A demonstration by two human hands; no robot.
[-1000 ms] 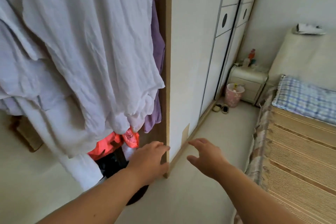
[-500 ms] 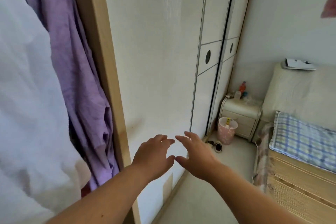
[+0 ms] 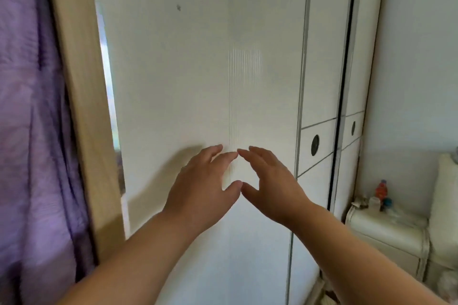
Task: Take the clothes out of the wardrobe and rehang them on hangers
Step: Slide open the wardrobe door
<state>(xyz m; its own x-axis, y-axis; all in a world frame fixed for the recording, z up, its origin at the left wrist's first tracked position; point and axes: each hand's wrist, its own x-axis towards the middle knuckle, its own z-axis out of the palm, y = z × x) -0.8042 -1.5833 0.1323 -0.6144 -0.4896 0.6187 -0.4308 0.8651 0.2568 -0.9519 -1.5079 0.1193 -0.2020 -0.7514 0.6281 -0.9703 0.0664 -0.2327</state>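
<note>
My left hand (image 3: 203, 188): fingers apart, relaxed, empty.
My right hand (image 3: 270, 186): same, fingertips near left's.
Behind: white wardrobe door (image 3: 198, 69).
Left: purple garment (image 3: 29, 131) hanging.

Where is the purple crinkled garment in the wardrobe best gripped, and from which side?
Grip the purple crinkled garment high up, probably, reaching in from the front, left of the pale wooden frame: it hangs in long vertical folds behind that frame.
</note>
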